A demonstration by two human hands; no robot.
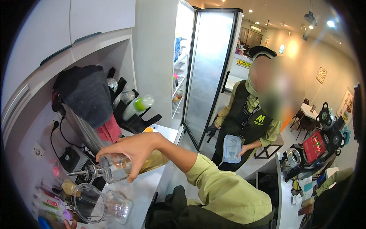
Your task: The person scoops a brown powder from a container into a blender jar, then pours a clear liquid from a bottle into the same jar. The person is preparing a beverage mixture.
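My right hand is wrapped around a clear glass bottle that lies tipped nearly on its side. Pale amber liquid shows in its body. The bottle's metal pour spout points left, above a clear jar with a wide rim; no stream from the spout is visible. Only some fingers of my left hand show at the bottom edge, near that jar, and what they hold is hidden. Both jar and bottle are over the white counter.
A black and grey appliance and squeeze bottles line the wall. Behind are a black cup holder and a dark cloth. A co-worker holds a lidded container beside the open fridge door. A cup-sealing machine stands right.
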